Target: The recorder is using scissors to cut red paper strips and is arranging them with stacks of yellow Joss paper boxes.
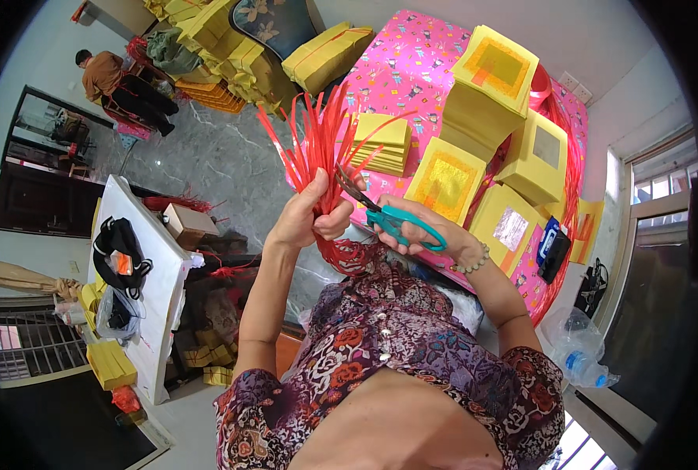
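Note:
My left hand (pixel 303 213) is wrapped round a bundle of thin red plastic strips (pixel 324 129). Their loose ends fan out above the fist, while looped lengths hang below it. In my right hand (pixel 427 227) are scissors (pixel 394 222) with teal handles and dark blades. The blades point up and left, against the strips just above my left fist. Whether they are parted or closed is hard to make out. To the right lie stacks of yellow paper (pixel 443 184) with orange and gold panels. A smaller yellow paper stack (pixel 382 142) sits just behind the scissors.
The yellow stacks rest on a pink patterned table cover (pixel 396 59), with long red strips (pixel 574 188) along its right side. A white table (pixel 149 313) bearing a black bag (pixel 120 254) stands left. Yellow bundles (pixel 243 66) and a chair (pixel 270 23) are behind; another person (pixel 125 90) bends far left.

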Tool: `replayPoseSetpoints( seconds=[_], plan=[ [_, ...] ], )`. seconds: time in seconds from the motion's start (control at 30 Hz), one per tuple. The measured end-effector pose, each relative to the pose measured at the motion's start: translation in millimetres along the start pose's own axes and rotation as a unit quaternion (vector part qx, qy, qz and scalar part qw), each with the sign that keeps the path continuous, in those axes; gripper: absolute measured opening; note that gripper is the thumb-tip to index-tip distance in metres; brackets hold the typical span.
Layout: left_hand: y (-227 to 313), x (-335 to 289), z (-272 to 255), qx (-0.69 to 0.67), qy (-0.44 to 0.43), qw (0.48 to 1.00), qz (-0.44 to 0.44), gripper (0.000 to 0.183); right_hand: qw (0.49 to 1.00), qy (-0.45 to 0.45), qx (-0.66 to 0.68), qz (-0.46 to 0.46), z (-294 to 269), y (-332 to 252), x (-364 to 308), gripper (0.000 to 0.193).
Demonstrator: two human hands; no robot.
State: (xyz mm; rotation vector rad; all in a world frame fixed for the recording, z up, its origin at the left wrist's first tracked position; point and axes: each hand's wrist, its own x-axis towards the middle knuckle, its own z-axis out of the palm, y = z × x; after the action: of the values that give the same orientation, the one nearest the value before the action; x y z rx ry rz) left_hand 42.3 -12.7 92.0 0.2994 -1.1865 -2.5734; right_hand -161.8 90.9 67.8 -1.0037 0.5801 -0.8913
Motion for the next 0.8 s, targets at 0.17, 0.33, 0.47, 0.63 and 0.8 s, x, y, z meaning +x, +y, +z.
replayPoseSetpoints(
  seconds=[0.17, 0.33, 0.47, 0.63, 0.8],
  plan=[
    [0, 1, 0, -0.048, -0.016, 0.999, 0.013, 0.059, 0.999, 0.01, 0.047, -0.014, 6, 5, 1, 0.055],
    [2, 3, 0, -0.066, -0.025, 0.997, 0.015, 0.058, 0.999, -0.003, 0.043, -0.009, 1, 6, 2, 0.055],
    [3, 4, 1, -0.063, -0.033, 0.997, 0.015, 0.057, 0.999, 0.006, 0.043, -0.012, 4, 7, 3, 0.055],
    [3, 2, 1, -0.046, -0.025, 0.999, 0.012, 0.058, 0.999, 0.004, 0.039, -0.007, 4, 10, -1, 0.057],
    [0, 0, -4, -0.046, -0.027, 0.999, -0.001, 0.058, 0.996, 0.015, 0.08, -0.024, 4, 13, -3, 0.059]
  ],
)
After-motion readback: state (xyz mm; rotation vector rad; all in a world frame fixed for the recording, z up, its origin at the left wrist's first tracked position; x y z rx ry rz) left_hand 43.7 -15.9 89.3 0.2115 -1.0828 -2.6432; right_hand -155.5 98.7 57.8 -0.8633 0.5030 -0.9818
